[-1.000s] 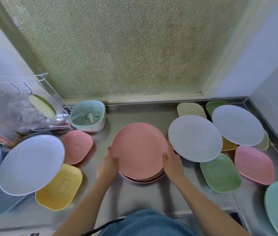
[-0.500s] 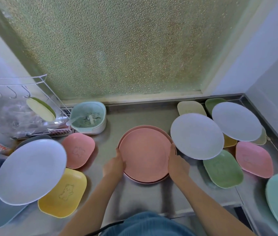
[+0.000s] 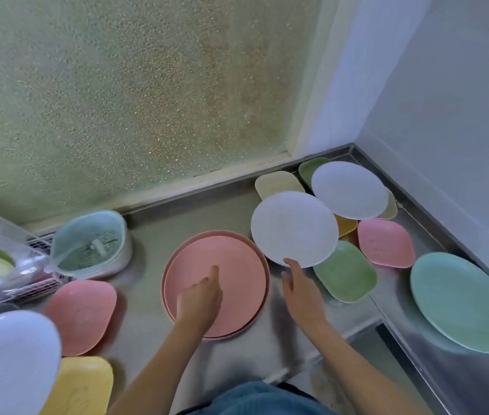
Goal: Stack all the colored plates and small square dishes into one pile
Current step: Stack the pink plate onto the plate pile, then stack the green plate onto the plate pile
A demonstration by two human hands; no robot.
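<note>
Two pink plates (image 3: 225, 274) sit stacked at frame centre on the surface (image 3: 153, 235). Left hand (image 3: 200, 298) rests on them, forefinger extended. Right hand (image 3: 300, 292), fingers spread, holds nothing, nearing the white plate (image 3: 294, 227) at centre right. Judged next: lift it onto the pile.

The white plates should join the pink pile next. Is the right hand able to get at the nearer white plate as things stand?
Probably yes. The right hand is open, with fingertips at the near rim of the nearer white plate, which lies uncovered on top of the green dish.
</note>
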